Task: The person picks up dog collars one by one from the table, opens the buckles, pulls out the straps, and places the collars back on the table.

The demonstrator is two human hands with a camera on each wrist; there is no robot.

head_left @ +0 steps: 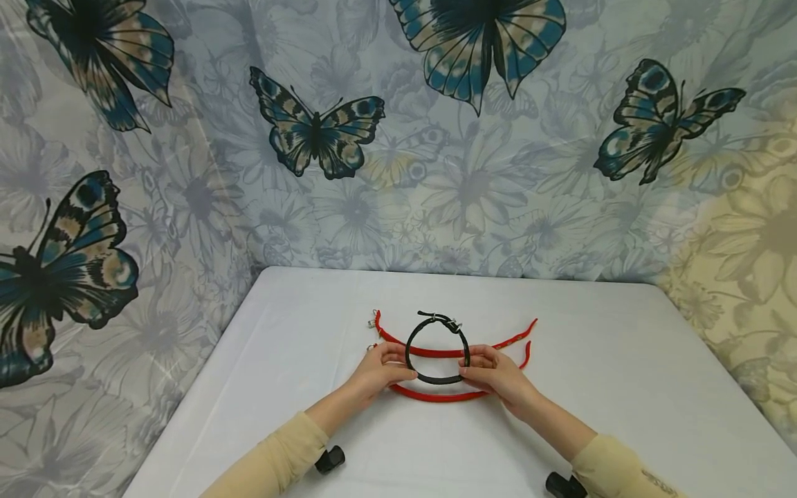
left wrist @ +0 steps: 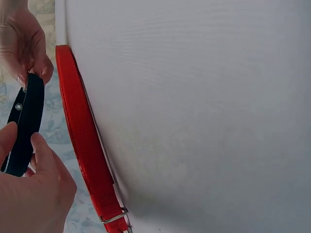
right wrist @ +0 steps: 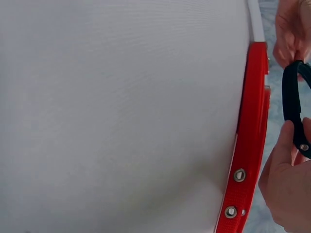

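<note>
A black collar [head_left: 438, 380], fastened into a loop with its buckle at the top, is held up between both hands. My left hand [head_left: 377, 368] pinches its left side between thumb and fingers. On the opposite side my right hand [head_left: 498, 375] grips the band the same way. Beneath and behind the loop, two red collars lie on the table, a farther one [head_left: 436, 353] and a nearer one [head_left: 438, 398], both unfastened and gently curved. The hands partly cover them. The left wrist view shows metal hardware on a red collar [left wrist: 85, 131]; in the right wrist view a red collar [right wrist: 250, 121] has metal eyelets.
A white table [head_left: 249, 401] spreads under the hands. Behind it hangs a cloth backdrop [head_left: 473, 200] printed with butterflies and flowers. Black devices [head_left: 330, 459] are worn at both wrists, below the cream sleeves.
</note>
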